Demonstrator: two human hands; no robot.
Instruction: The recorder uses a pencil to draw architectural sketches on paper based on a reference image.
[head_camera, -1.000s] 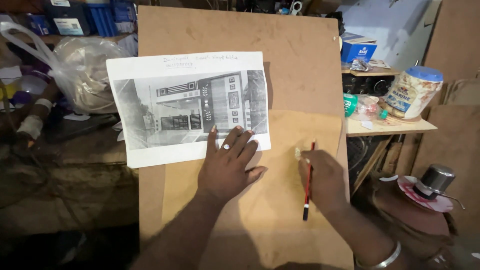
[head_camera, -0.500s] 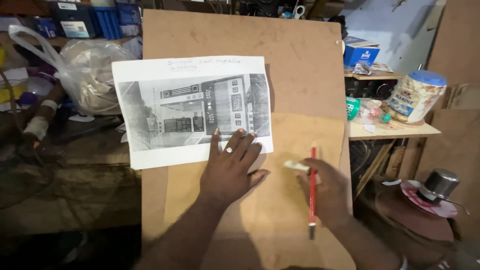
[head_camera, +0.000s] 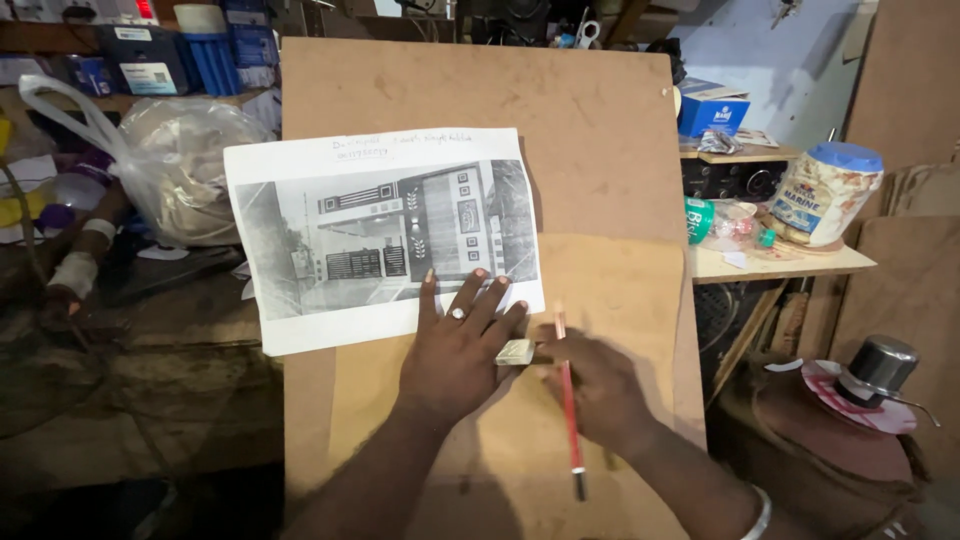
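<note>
Here, left hand (head_camera: 455, 350) flat on printed sheet (head_camera: 375, 235); right hand (head_camera: 590, 385) grips pencil (head_camera: 567, 400), prob. eraser (head_camera: 515, 351) btw hands.

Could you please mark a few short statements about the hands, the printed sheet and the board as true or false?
1. The left hand lies flat on the printed sheet's lower edge. True.
2. The right hand holds a red pencil. True.
3. The sheet shows a colour photo of a car. False: a black-and-white picture of a building.
4. A small pale eraser sits between the hands. True.
5. The brown board is glass. False: it looks like fibreboard.
</note>
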